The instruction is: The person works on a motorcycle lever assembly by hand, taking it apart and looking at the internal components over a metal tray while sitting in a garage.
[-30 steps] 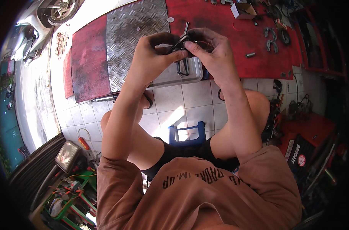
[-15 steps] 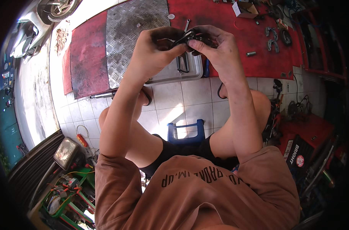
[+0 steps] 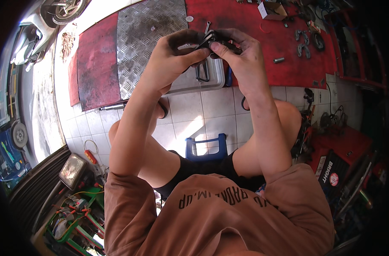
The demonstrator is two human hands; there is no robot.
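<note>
A blue vehicle point(image 3: 11, 155) has rolled in (harmless, I judge); left hand point(image 3: 171, 59) and right hand point(image 3: 244, 53) grip a dark part point(image 3: 208, 39) beyond the tray point(image 3: 198, 89) edge nearest me.

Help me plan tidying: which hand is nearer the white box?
Right. The right hand is below and left of the white box in the picture; the left hand is farther left.
</note>
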